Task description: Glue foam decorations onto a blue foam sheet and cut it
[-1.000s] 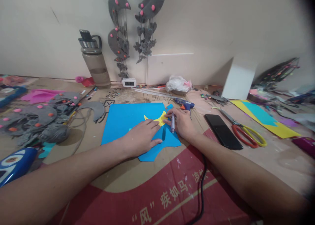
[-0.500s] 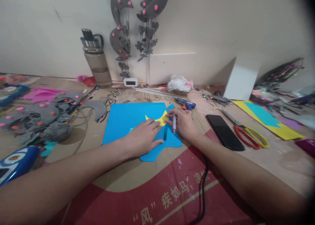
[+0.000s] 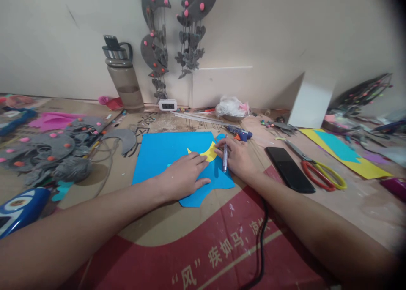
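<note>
A blue sheet (image 3: pixel 165 148) with a curved cut in its near edge lies on the cardboard. On top of it rests a yellow crescent (image 3: pixel 208 154), partly covered by fingers. My left hand (image 3: pixel 182 178) lies flat over the sheet, its fingertips on the crescent's lower edge and its thumb apart. My right hand (image 3: pixel 236 157) holds a pen (image 3: pixel 225 157) between its fingers, the pen's near end pointing toward me. Fingertips of that hand are at the crescent's right tip; whether they touch it I cannot tell.
A blue glue gun (image 3: pixel 241 132) lies behind my right hand. To the right are a black phone (image 3: pixel 290 169) and scissors (image 3: pixel 320 171). Grey felt pieces (image 3: pixel 47 150) crowd the left. A bottle (image 3: pixel 125 83) stands by the wall. A black cable (image 3: pixel 262 243) crosses the cardboard.
The pen in my right hand has tipped slightly and its fingers have shifted a little at the crescent's right tip. My left hand stays in place on the sheet.
</note>
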A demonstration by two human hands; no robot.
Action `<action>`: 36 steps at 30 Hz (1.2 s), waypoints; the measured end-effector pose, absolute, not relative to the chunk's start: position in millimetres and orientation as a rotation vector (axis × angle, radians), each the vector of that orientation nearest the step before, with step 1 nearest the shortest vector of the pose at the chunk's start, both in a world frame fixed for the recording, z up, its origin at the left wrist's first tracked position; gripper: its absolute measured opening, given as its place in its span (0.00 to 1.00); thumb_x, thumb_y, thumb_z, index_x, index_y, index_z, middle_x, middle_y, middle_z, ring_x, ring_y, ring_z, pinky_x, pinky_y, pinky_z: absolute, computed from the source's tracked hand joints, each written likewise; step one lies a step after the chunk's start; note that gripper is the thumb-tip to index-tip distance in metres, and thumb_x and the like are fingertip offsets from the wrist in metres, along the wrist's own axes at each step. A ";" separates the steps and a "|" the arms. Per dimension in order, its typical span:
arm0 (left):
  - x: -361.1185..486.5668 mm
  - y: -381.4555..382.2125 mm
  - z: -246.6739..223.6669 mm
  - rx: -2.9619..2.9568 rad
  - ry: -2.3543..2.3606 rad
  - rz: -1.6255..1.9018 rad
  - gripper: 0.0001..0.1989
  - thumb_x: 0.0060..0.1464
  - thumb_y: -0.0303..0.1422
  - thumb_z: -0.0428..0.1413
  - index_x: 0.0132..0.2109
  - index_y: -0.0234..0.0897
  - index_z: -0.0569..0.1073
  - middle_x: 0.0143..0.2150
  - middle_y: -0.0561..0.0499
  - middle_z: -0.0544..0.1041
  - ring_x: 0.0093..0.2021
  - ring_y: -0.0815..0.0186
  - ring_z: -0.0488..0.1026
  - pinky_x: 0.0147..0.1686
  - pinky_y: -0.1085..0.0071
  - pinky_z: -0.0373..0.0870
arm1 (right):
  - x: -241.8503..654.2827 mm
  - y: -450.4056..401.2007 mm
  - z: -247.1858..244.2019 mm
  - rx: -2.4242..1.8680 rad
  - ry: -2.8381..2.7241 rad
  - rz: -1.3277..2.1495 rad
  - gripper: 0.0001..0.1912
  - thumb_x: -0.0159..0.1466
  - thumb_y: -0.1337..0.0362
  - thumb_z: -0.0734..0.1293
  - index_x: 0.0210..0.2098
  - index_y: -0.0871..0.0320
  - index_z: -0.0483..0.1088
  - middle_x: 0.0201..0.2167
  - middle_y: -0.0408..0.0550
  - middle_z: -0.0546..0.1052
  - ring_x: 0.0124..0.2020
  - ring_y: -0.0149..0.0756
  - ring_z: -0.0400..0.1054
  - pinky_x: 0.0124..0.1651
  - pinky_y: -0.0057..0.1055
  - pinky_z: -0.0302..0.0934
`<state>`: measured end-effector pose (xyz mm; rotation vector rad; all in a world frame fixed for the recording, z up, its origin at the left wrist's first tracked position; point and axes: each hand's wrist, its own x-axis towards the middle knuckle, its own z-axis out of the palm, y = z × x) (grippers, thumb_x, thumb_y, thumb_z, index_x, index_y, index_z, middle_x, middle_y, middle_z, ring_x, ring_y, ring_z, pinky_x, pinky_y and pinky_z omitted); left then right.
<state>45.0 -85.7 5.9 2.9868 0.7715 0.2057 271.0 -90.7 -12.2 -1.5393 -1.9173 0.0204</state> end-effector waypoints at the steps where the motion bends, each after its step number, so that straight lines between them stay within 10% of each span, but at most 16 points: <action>1: 44.9 -85.6 6.0 2.977 0.775 0.203 0.28 0.66 0.46 0.53 0.63 0.28 0.70 0.65 0.38 0.71 0.64 0.50 0.66 0.63 0.56 0.63 | 271.2 -91.0 -10.7 -1.543 -1.875 0.069 0.08 0.68 0.56 0.66 0.38 0.54 0.71 0.38 0.48 0.82 0.41 0.45 0.75 0.47 0.42 0.58; 7: 44.0 -83.9 6.6 2.942 0.757 0.216 0.27 0.66 0.46 0.52 0.63 0.29 0.70 0.65 0.38 0.70 0.66 0.50 0.65 0.65 0.54 0.60 | 271.0 -94.6 -1.6 -1.537 -1.690 0.168 0.14 0.68 0.50 0.64 0.37 0.54 0.71 0.28 0.46 0.78 0.29 0.40 0.72 0.35 0.35 0.61; 16: 43.6 -84.0 6.7 2.912 0.750 0.209 0.28 0.66 0.46 0.52 0.64 0.30 0.69 0.66 0.39 0.70 0.66 0.49 0.64 0.66 0.51 0.58 | 269.5 -92.7 -8.0 -1.550 -1.904 0.078 0.09 0.69 0.55 0.65 0.38 0.53 0.72 0.41 0.49 0.82 0.45 0.47 0.75 0.54 0.48 0.55; 36: 35.2 -61.7 14.6 2.603 0.843 0.474 0.18 0.68 0.35 0.48 0.57 0.35 0.75 0.59 0.46 0.77 0.60 0.58 0.72 0.60 0.59 0.67 | 273.7 -90.3 -12.0 -1.552 -1.918 0.124 0.07 0.63 0.61 0.71 0.40 0.53 0.71 0.42 0.47 0.82 0.48 0.46 0.75 0.55 0.48 0.54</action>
